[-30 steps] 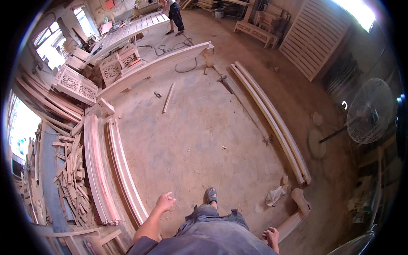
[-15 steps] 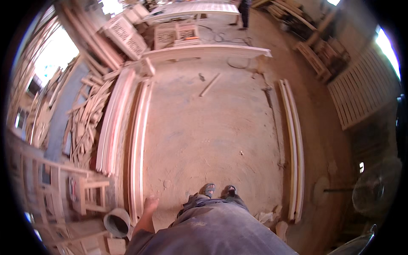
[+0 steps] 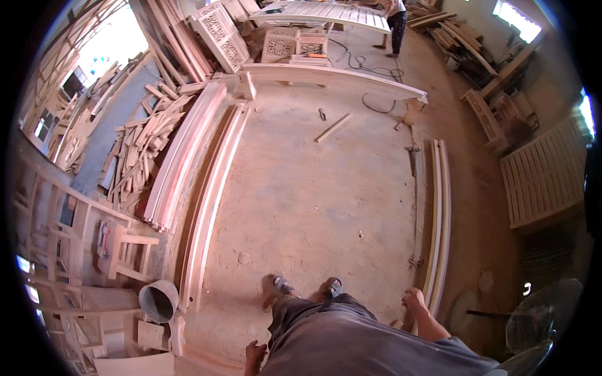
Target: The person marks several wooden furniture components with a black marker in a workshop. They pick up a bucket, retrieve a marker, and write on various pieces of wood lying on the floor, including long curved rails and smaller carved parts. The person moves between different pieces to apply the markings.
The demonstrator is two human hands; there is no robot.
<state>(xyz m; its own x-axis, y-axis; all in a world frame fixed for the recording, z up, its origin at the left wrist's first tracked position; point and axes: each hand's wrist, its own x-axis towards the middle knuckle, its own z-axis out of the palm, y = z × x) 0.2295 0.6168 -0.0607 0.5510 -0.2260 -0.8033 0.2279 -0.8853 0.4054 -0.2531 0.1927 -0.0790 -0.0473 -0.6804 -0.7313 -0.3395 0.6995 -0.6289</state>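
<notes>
I stand on a dusty floor between two sets of long planed beams. My right hand point(image 3: 413, 299) hangs at my side with the fingers curled in, and nothing shows in it. Nearest to it is the right pair of pale beams point(image 3: 437, 219), lying lengthwise. My left hand point(image 3: 255, 352) is low beside my body, small and shadowed, its fingers not clear. The left beams point(image 3: 216, 200) lie further left of it, apart from the hand.
Ahead, a long board point(image 3: 332, 76) rests crosswise on supports. A loose stick point(image 3: 333, 128) and a clamp-like tool point(image 3: 322, 114) lie on the floor. Scrap wood point(image 3: 147, 147) and a bucket point(image 3: 158, 301) are left. A person point(image 3: 396, 28) stands by a far slatted panel point(image 3: 326, 15).
My left hand has drawn back from beside the left beams toward my body. My right hand has come into view on the right. My feet have shifted and the view has moved.
</notes>
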